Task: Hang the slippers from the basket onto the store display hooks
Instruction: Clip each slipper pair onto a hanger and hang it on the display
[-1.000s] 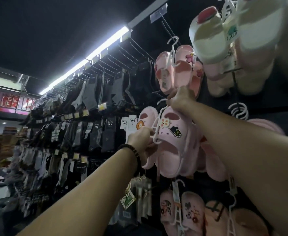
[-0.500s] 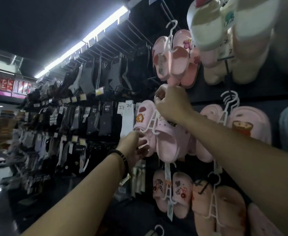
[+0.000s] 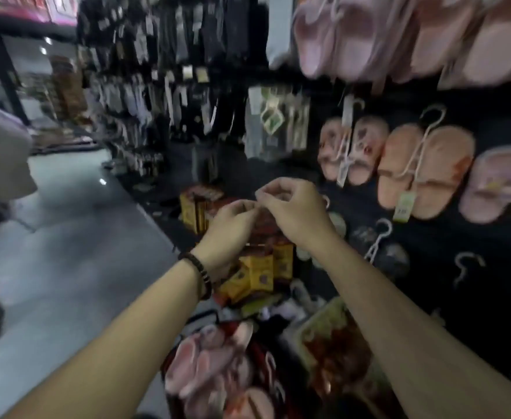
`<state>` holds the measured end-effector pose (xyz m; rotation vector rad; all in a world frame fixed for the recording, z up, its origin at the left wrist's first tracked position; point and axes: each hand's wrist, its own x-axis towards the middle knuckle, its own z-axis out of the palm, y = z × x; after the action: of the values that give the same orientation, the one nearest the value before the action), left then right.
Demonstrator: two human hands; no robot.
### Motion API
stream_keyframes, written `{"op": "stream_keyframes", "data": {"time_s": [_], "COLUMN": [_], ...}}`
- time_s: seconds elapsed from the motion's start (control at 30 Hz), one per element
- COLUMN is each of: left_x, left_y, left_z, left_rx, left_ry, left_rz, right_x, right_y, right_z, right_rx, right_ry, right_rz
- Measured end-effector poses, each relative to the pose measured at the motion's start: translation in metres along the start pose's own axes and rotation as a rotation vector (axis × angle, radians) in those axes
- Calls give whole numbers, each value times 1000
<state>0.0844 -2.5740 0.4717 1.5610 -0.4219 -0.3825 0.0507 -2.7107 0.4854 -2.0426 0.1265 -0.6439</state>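
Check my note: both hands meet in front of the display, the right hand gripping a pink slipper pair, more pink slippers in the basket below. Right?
One error: the right hand has no slipper pair in its grip; its fingers are curled close beside the left hand, as the head view shows. Pink slippers do lie below.

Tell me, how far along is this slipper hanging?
Done: several slipper pairs hang on display, like the peach pair. In hand: nothing visible; the left hand and right hand are curled together in mid-air, no slipper between them. Left: a heap of pink slippers lies below, waiting to be hung.
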Motion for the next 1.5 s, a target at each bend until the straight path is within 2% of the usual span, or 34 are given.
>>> {"op": "stream_keyframes", "data": {"time_s": [0.13, 0.37, 0.6, 0.77, 0.9, 1.0, 1.1, 1.27, 1.5], "left_x": [-37, -62, -36, -13, 6, 29, 48, 67, 77], "left_y": [-110, -255, -374, -430, -466, -474, -478, -495, -508], "left_z": [-17, -62, -116, -125, -128, -131, -133, -127, -125], "left_rx": [7, 76, 402, 645, 782, 713, 634, 720, 882], "left_ry": [72, 185, 231, 232, 323, 363, 416, 332, 342], "left_rz": [-144, -370, -502, -524, -634, -642, -636, -664, -694], "right_x": [-64, -130, -159, -184, -199, -207, -214, -219, -209], "right_y": [83, 213, 321, 367, 388, 397, 398, 409, 410], "right_z": [51, 105, 162, 197, 210, 220, 226, 229, 226], "right_rx": [112, 81, 96, 101, 78, 56, -38, -106, -94], "right_ry": [-119, -231, -300, -290, -269, -278, -370, -480, -448], "right_rz": [183, 491, 806, 932, 945, 885, 769, 745, 759]}}
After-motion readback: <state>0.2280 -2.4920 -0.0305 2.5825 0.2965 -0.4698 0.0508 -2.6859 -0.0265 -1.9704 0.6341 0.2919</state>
